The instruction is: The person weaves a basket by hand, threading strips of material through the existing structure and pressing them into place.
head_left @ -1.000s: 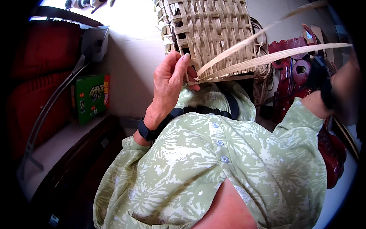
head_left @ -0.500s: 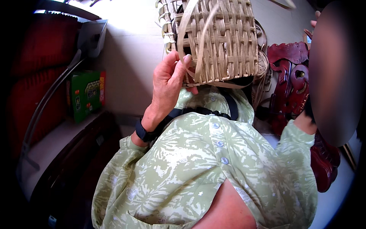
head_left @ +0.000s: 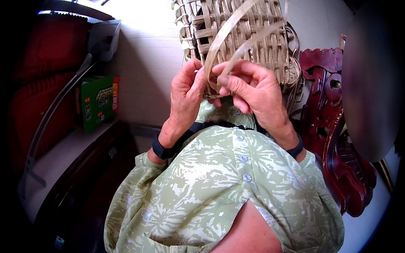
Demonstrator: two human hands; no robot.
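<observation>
A woven basket of pale brown strips rests at the top centre, above my lap. My left hand grips its near left corner, thumb against a long pale strip that arches up over the weave. Just to its right, my right hand pinches a second strip between thumb and forefinger, with the other fingers curled beneath. Both strips rise toward the upper right. The fingertips under the corner are partly hidden.
A dark red carved wooden piece stands at the right, behind a large blurred shape at the rim. On the left are red cushions, a green box, a grey long-handled object and dark glossy wooden furniture.
My right hand has come in from the far right to the basket's near left corner beside my left hand. The strips, stretched out to the right earlier, now arch upward. My left hand stays at the corner.
</observation>
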